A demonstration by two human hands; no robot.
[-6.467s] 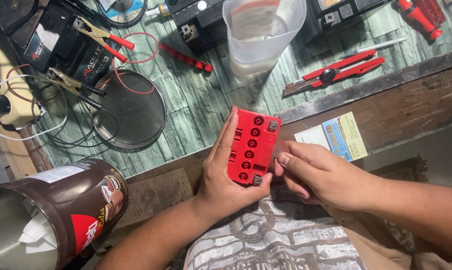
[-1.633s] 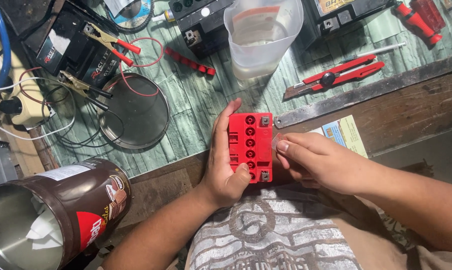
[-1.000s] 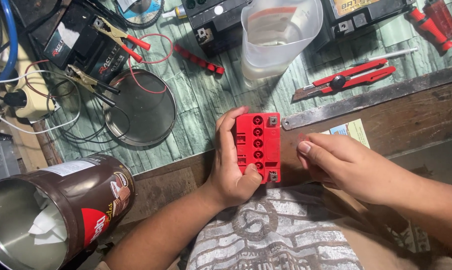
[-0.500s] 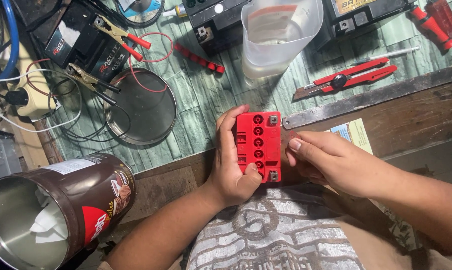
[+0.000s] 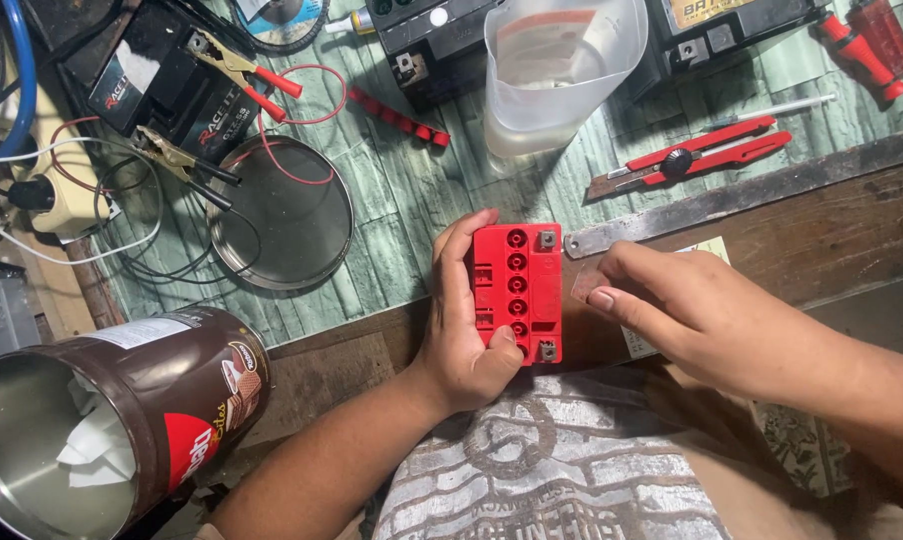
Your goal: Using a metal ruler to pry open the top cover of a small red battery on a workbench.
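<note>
Now left hand grips red battery; right hand just beside

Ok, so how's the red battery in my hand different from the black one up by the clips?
The red battery is held upright at the bench edge by the left hand, its row of round ports bare. The black battery lies on the green bench top with clamps and wires on it. The red one looks smaller and unconnected. The right hand rests beside the red one. Both are box-shaped.
</note>
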